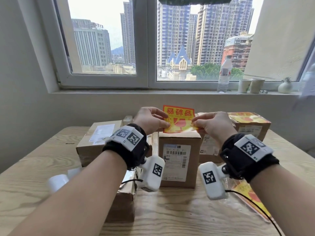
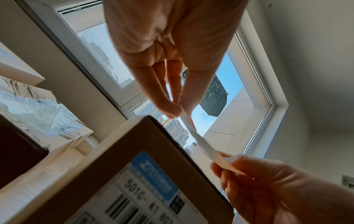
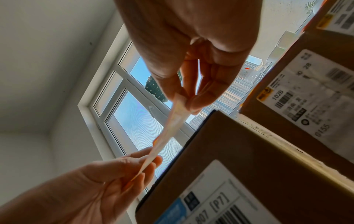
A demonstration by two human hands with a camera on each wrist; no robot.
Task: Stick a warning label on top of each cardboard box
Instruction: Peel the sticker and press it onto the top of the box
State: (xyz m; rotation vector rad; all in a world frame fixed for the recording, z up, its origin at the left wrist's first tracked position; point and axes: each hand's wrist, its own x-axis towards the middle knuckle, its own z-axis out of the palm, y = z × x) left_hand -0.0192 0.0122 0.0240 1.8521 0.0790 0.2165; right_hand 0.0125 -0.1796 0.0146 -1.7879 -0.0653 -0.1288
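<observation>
A yellow and red warning label (image 1: 178, 119) is held upright just above the tall middle cardboard box (image 1: 179, 160). My left hand (image 1: 166, 122) pinches its left edge and my right hand (image 1: 194, 122) pinches its lower right corner, which curls. In the left wrist view the left hand (image 2: 179, 109) pinches the label (image 2: 199, 140) edge-on above the box (image 2: 134, 174). The right wrist view shows the right hand (image 3: 184, 100) pinching the same label (image 3: 168, 131). A box at the back right (image 1: 250, 126) carries a label on top. A plain box (image 1: 98, 142) sits at the left.
A low box (image 1: 122, 201) lies under my left forearm on the wooden table (image 1: 170, 215). More label sheets (image 1: 252, 198) lie at the right under my right wrist. A water bottle (image 1: 224, 74), two cups (image 1: 250, 86) and a small vase (image 1: 285, 86) stand on the windowsill.
</observation>
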